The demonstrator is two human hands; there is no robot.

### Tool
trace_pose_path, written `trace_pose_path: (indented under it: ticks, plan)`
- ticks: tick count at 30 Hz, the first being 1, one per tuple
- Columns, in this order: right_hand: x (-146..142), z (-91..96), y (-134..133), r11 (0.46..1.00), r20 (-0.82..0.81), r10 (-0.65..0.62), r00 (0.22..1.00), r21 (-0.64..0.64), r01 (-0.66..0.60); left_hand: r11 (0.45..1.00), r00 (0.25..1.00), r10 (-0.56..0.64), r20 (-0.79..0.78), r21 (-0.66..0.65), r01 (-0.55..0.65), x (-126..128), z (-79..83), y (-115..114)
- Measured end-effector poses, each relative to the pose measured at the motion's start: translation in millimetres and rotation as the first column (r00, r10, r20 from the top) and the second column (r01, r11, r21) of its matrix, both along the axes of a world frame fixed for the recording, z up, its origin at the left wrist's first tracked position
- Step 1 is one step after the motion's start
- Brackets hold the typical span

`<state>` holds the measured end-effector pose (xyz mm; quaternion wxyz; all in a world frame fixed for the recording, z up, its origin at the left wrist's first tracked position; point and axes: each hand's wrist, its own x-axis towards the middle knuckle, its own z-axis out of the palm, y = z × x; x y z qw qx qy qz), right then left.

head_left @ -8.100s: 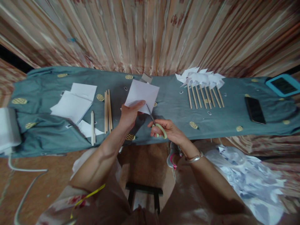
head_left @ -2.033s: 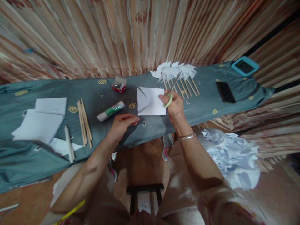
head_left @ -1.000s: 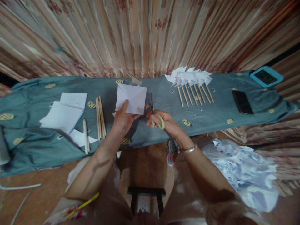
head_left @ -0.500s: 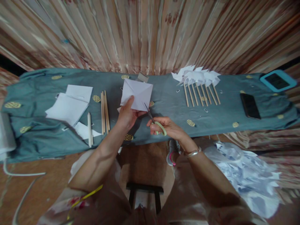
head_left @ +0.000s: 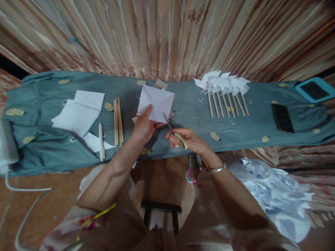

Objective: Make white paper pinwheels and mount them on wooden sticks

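My left hand (head_left: 144, 126) grips a creased white square of paper (head_left: 157, 101) above the cloth, thumb on top and fingers beneath. Diagonal fold lines run across the sheet. Wrapped round the pale green handles of a pair of scissors (head_left: 180, 140), my right hand (head_left: 187, 138) holds them with the blades at the sheet's lower right part. Whether the blades are fully closed is hard to make out. Left of my hands lie several wooden sticks (head_left: 118, 122), a white pen-like tool (head_left: 101, 141) and a pile of white paper sheets (head_left: 78, 115).
A green pineapple-print cloth (head_left: 183, 94) covers the narrow table. At the right lie paper pinwheels on sticks (head_left: 225, 83), a black phone (head_left: 282, 118) and a blue-framed device (head_left: 315, 90). A bag of white paper pieces (head_left: 277, 195) stands below the right edge. Curtains hang behind.
The view has shifted a little, so everything on the table sits slightly higher and further right. Both hands keep their hold, with the scissor blades still at the paper.
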<state>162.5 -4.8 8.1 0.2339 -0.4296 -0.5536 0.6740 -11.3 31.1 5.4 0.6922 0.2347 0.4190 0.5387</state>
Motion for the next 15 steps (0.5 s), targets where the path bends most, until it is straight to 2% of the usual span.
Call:
trace_pose_path:
  ticks: [15]
  plan:
    - [-1.5,1.5,0.3,0.999,-0.033,-0.020,0.999,-0.050,0.018,0.999,0.998,0.051,-0.037,0.008,-0.050,3.8,3.1,-1.2]
